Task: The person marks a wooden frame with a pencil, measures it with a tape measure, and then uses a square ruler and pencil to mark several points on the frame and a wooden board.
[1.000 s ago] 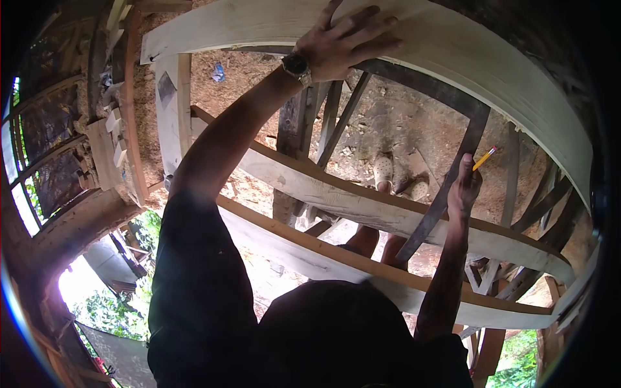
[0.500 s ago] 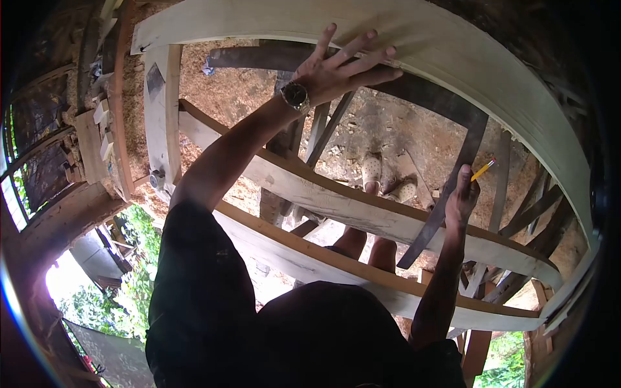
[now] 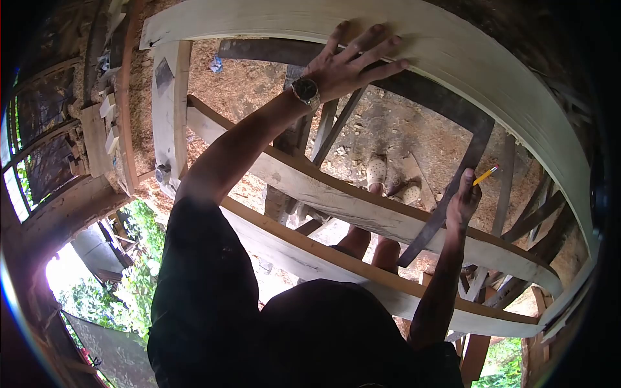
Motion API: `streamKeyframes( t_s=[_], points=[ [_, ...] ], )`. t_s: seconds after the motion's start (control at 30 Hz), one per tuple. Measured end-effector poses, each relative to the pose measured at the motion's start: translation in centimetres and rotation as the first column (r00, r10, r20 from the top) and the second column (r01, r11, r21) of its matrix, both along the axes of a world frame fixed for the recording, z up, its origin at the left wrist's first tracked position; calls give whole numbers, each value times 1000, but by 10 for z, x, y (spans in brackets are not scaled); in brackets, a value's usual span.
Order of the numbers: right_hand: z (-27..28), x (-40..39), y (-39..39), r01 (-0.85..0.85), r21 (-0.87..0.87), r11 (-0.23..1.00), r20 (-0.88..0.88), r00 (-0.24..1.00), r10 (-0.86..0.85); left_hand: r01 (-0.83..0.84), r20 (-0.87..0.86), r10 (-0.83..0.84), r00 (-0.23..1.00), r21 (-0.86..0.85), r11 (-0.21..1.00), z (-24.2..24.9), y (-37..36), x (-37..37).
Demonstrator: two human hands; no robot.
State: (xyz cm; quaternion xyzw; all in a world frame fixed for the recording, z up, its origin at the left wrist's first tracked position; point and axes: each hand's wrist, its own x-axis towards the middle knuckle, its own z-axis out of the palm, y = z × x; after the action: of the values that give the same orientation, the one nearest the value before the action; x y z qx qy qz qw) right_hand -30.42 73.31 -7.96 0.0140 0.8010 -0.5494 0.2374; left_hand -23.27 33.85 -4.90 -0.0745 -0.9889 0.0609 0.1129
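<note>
The person's own head and dark shirt (image 3: 213, 304) fill the lower middle of the view and hide whatever lies straight below; the fisheye rim cuts off the far ends of every timber. The left hand (image 3: 352, 64), a watch (image 3: 305, 90) on its wrist, lies flat on the pale top plank (image 3: 491, 64) with fingers (image 3: 381, 48) spread apart, clamped on nothing; the palm covers part of the plank's lower edge and of the dark steel square (image 3: 446, 110) that runs just under it. The square's long arm drops from the plank toward the right hand (image 3: 464, 197), crossing the middle plank (image 3: 362, 207), and its lower end is lost behind that plank's edge. The right hand's fingers are closed on a yellow pencil (image 3: 485, 174), tip up and to the right, beside the square; whether they also pinch the square's arm cannot be told. Two feet in pale shoes (image 3: 376, 171) show on the sawdust floor (image 3: 252, 84) through the gap between planks, partly hidden by struts (image 3: 333, 132). A lower plank (image 3: 304, 249) curves beneath the forearm. Open gaps lie between the three planks; the right side is crowded with crossing braces (image 3: 517, 213). At left an upright post (image 3: 169, 110) and small blocks (image 3: 110, 123) sit near the edge, hard to make out, with greenery (image 3: 136, 284) below.
</note>
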Motion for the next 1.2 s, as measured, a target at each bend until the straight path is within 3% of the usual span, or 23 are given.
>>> streamKeyframes(
  t_s=[0.17,0.33,0.43,0.5,0.6,0.63,0.67,0.73,0.77,0.87,0.9,0.97,1.03,1.07,1.2],
  points=[
    [-2,2,-4,-23,15,1000,-121,992,25,2,11,-1,1000,-54,999,-3,-3,-2],
    [8,1,-6,-42,29,999,-77,996,44,45,-70,-43,997,30,999,-2,-7,-3],
    [6,2,-6,-26,24,999,-55,998,27,55,-26,-55,998,23,998,2,-10,-4],
    [-1,3,-2,29,-15,999,37,999,-29,29,86,-26,996,-35,999,10,-12,-5],
    [6,7,-9,16,61,998,-10,1000,-16,-48,240,95,966,-197,979,16,-17,-7],
    [11,7,-11,0,99,995,-56,998,5,-113,293,124,948,-55,992,25,-17,-12],
    [3,5,-6,-10,100,995,-93,995,19,-108,307,129,943,-83,991,28,-16,-14],
    [9,4,-5,-67,108,992,-68,995,74,-76,182,85,980,-57,995,24,-19,-12],
    [15,3,-7,-81,32,996,-89,993,84,-45,129,49,990,-33,998,23,-19,-13],
    [12,9,-3,-15,51,999,-69,997,18,-193,309,213,927,-94,977,27,-13,-9],
    [12,12,-3,16,-27,1000,-26,1000,-16,-95,200,105,974,-61,994,24,-16,-8],
    [20,13,-7,17,88,996,-53,999,-13,-71,175,82,981,-68,995,32,-12,-6],
    [18,10,-3,-34,73,997,-47,998,37,-61,205,55,977,25,998,44,-12,-12],
    [14,9,-9,-11,6,1000,-156,988,12,-56,215,37,976,83,995,47,-12,-14],
    [15,5,-11,-12,33,999,-56,998,14,5,60,-3,998,-35,999,41,-18,-15]
  ],
)
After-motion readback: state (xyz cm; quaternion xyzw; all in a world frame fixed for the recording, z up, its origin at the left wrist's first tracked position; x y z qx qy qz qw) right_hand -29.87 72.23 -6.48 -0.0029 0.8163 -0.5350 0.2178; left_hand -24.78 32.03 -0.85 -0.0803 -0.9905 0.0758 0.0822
